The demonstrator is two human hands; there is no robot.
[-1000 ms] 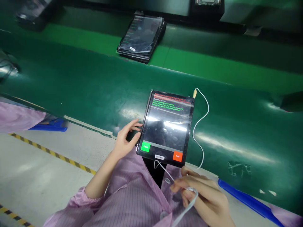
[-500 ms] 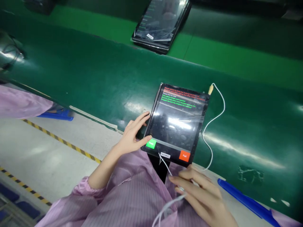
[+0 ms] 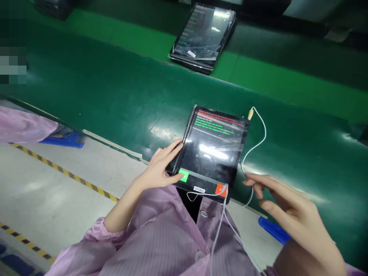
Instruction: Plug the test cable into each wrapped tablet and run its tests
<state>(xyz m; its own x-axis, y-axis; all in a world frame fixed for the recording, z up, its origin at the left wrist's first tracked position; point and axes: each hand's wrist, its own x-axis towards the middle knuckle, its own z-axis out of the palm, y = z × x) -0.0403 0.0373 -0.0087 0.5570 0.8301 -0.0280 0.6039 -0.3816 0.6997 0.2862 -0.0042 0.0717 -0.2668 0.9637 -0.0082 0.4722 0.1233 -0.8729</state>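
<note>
Rests the left hand open against the tablet: fingers spread along its left edge, thumb tip on the green square at the screen's lower left corner. Grips nothing with it. Holds the right hand open as well, fingers loose and apart, empty, just right of the tablet, fingertips close by the white cable; cannot tell whether touching.

Has the tablet flat on the dark green belt, near the front edge, screen up and lit, coloured text at the top, a red square at the lower right. Looks thin, stiff and fairly light, with glass to crack and a glossy film over the face, so probably slippery there. Better taken by the two long edges than by the screen, and never lifted by the cable.

Has the cable joined at the far right corner by a plug, looping down the right side, crossing the near edge and dropping over the pink smock. Seems limp and thin, apt to snag and tug at the plug.

Beyond, on the lighter green strip, a stack of tablets; below the belt to the right, a blue bar; to the left, grey floor with yellow-black tape and another pink sleeve.
</note>
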